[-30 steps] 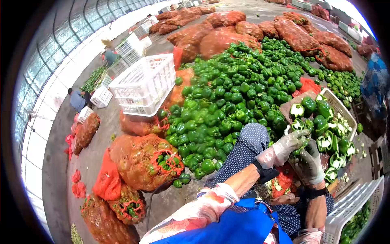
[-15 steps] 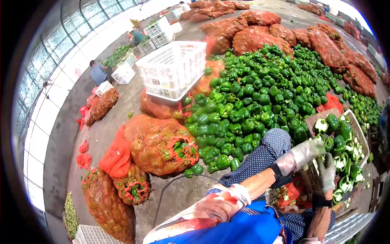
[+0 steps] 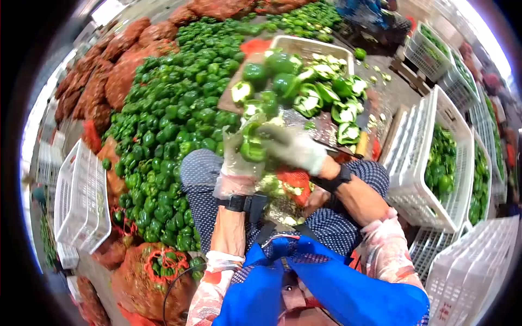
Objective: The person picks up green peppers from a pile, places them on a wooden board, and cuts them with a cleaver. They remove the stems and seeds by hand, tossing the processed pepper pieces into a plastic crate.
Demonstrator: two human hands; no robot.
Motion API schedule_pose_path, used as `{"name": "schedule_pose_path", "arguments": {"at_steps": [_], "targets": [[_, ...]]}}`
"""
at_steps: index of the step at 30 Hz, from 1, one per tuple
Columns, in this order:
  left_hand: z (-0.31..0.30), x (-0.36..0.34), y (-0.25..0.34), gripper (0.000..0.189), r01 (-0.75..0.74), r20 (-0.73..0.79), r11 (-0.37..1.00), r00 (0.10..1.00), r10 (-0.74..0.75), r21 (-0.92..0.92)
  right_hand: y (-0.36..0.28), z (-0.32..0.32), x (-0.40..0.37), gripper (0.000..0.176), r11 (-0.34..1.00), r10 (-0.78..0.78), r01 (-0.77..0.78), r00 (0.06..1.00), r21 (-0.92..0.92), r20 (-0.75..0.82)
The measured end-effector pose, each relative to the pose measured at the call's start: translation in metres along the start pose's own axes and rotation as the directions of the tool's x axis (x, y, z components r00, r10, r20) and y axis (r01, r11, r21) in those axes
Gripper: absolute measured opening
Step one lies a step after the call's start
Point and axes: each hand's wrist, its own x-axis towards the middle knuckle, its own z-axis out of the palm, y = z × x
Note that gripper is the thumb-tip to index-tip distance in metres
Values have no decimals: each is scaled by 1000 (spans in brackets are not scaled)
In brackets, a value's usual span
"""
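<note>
My left hand point(image 3: 239, 165), in a pale glove, is closed on a cut green bell pepper point(image 3: 253, 146) whose light inside shows. Close to that pepper is my gloved right hand point(image 3: 299, 149), its fingers smeared by motion, so what they hold cannot be made out. Beyond both hands, whole bell peppers point(image 3: 284, 85) and opened pepper pieces point(image 3: 310, 100) lie on a board point(image 3: 231, 100). A knife with a yellow handle point(image 3: 362, 144) rests to the right of the pieces.
A large heap of green peppers point(image 3: 174, 114) spreads at left, with filled mesh sacks point(image 3: 122, 81) behind. White crates point(image 3: 418, 163) of peppers line the right. A white crate point(image 3: 81, 201) stands at left. Another person point(image 3: 375, 16) sits at the far top.
The view has swung right and down, bringing the right-hand crates into sight. My hands, earlier together at the board's near edge, are now over my lap with a cut pepper in the left.
</note>
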Motion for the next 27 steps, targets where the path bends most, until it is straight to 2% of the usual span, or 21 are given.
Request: {"name": "schedule_pose_path", "arguments": {"at_steps": [2, 3, 5, 6, 8, 9, 10, 11, 12, 13, 14, 15, 17, 18, 19, 20, 21, 22, 23, 25, 27], "targets": [[14, 0, -10, 46, -130, 64, 849, 992, 113, 512, -5, 5, -1, 28, 946, 62, -54, 998, -320, 15], [20, 0, -22, 45, -58, -47, 948, 996, 77, 312, 7, 8, 0, 22, 976, 58, -69, 997, -208, -60], [16, 3, -30, 46, 36, -72, 988, 997, -25, 150, 5, 3, 0, 19, 968, 50, -67, 996, -242, -76], [14, 4, -34, 46, 82, -85, 994, 993, -76, 66, 2, -4, -4, 22, 959, 167, -174, 985, -225, -50], [30, 0, -28, 50, 52, -181, 998, 982, -57, -33, 21, -11, -7, 27, 999, -39, 33, 977, -31, -210], [44, -3, -25, 53, -6, -242, 996, 970, -15, -87, 26, -18, -12, 32, 939, 166, -113, 976, 324, -143], [34, 2, -19, 55, 94, -104, 969, 987, -121, -230, 20, -30, -17, 37, 738, 364, -243, 929, 629, -69], [29, 2, -21, 53, 70, -139, 966, 984, -107, -249, 24, -32, -19, 37, 898, 224, -138, 961, 418, -163], [26, 3, -22, 52, 50, -137, 971, 987, -84, -232, 29, -33, -22, 38, 985, 77, -35, 965, 168, -252], [21, 7, -21, 51, 34, -129, 976, 990, -63, -215, 42, -27, -24, 39, 977, -189, 150, 935, -151, -298], [10, 12, -25, 54, 61, -120, 962, 988, -95, -266, 32, -25, -30, 42, 991, -35, 6, 975, -133, -219], [-4, 20, -33, 57, -3, -204, 969, 978, -49, -247, 22, -25, -29, 43, 999, 5, -3, 996, 32, -84], [8, 16, -33, 58, -8, -147, 993, 989, -10, -122, 9, -19, -32, 45, 972, -7, -4, 999, -234, -46], [14, 18, -33, 62, 62, -140, 979, 986, -90, -195, 11, -13, -32, 46, 939, -35, 20, 999, -343, -36], [21, 8, -36, 69, 135, -70, 981, 987, -146, -139, 23, -12, -31, 46, 998, 18, -22, 998, -58, -58], [26, 7, -33, 69, 137, -25, 975, 989, -144, -174, 33, -18, -30, 46, 973, 70, -54, 996, 226, -64], [31, 8, -31, 70, 135, 22, 968, 991, -134, -211, 40, -25, -30, 46, 870, 116, -76, 992, 487, -52], [33, 10, -30, 71, 134, 67, 959, 990, -121, -248, 27, -43, -36, 47, 564, 195, -127, 981, 816, 18], [30, 12, -28, 77, 111, 36, 988, 994, -108, -108, 10, -56, -43, 48, 312, 234, -89, 972, 946, 14], [18, 15, -30, 83, 154, 32, 959, 988, -151, -239, -7, -67, -56, 51, 96, 192, -12, 981, 995, -6], [19, 10, -34, 84, 187, 51, 956, 982, -180, -226, 22, -61, -48, 49, 345, 269, -207, 956, 916, 115]]}}
